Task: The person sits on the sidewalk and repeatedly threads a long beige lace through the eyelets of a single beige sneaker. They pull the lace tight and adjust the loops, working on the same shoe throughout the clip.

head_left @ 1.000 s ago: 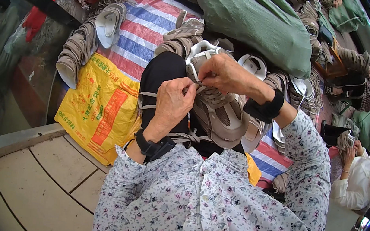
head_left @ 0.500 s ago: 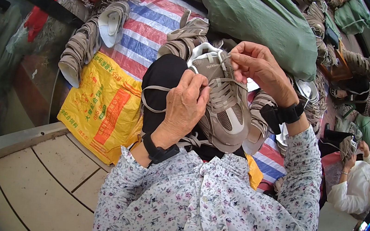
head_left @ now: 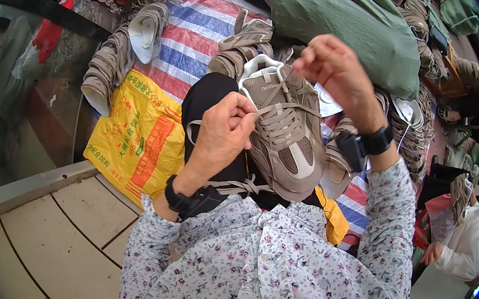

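Observation:
A grey-brown running shoe (head_left: 287,134) with mesh panels and a white lining rests on my black-clad lap, its toe pointing toward me. Flat beige laces (head_left: 283,128) criss-cross its tongue. At the shoe's left side, my left hand (head_left: 223,135) pinches a shoelace, its fingers curled and pressed together. My right hand (head_left: 331,71) is raised above the shoe's collar at its right, smeared by motion. One lace strand rises from the top eyelets toward those fingertips; the blur hides whether they grip it.
Stacked shoe uppers (head_left: 108,63) stand at the left, more (head_left: 241,44) behind the shoe. A yellow printed bag (head_left: 138,136) lies beside my lap on a striped sheet (head_left: 191,34). A large green sack (head_left: 343,30) is at the back. At the right sits another person in white (head_left: 469,240).
My right hand has lifted up from the shoe's collar. My left hand has moved left and down, away from the tongue, with a lace between its fingers.

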A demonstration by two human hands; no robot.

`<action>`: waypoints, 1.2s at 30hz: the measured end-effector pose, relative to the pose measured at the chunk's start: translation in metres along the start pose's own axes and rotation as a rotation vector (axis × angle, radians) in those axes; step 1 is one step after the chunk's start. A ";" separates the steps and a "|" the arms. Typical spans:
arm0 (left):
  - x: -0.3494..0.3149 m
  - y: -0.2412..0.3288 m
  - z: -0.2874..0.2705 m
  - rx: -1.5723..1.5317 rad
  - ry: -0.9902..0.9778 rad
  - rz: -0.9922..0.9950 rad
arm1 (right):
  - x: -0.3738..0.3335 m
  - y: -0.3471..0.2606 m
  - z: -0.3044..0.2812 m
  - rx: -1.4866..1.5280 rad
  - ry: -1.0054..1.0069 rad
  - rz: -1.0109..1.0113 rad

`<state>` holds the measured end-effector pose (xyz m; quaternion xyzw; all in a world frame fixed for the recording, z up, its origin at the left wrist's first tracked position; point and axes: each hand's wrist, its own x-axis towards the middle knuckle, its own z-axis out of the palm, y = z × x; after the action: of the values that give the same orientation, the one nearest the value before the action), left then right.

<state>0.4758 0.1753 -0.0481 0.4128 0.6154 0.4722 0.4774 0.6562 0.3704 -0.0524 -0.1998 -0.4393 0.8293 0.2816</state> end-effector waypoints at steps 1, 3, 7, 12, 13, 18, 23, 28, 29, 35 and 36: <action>0.000 -0.001 -0.007 -0.031 -0.028 -0.016 | 0.006 -0.010 -0.018 0.005 -0.001 -0.044; -0.004 0.001 -0.018 -0.005 -0.075 -0.022 | 0.013 -0.033 -0.048 -0.108 0.077 -0.194; -0.001 0.003 -0.033 0.156 -0.193 -0.034 | 0.032 -0.110 -0.154 -0.476 0.246 -0.404; 0.003 -0.008 -0.028 0.224 -0.121 0.221 | 0.054 -0.208 -0.166 -0.930 0.527 -0.616; 0.002 -0.002 -0.025 0.267 -0.058 0.249 | 0.052 -0.213 -0.101 -0.972 0.567 -0.728; 0.003 -0.001 0.000 0.237 0.002 0.198 | 0.061 -0.196 -0.113 -0.985 0.474 -0.516; 0.009 0.001 0.024 0.242 0.031 0.155 | 0.007 -0.074 -0.030 -0.748 0.120 -0.113; 0.026 0.003 0.033 0.293 0.040 0.117 | -0.040 0.005 0.007 -0.673 0.086 -0.001; 0.031 0.001 0.033 0.295 0.034 0.120 | -0.044 0.011 0.012 -0.656 0.111 0.002; 0.050 0.010 0.041 0.730 0.176 0.395 | -0.055 0.038 0.009 -0.416 0.296 -0.015; 0.052 0.013 0.042 0.759 0.186 0.419 | -0.055 0.042 0.007 -0.383 0.304 -0.030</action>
<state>0.5068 0.2360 -0.0503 0.6307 0.6884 0.3343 0.1286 0.6817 0.3111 -0.0793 -0.3656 -0.5439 0.6872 0.3136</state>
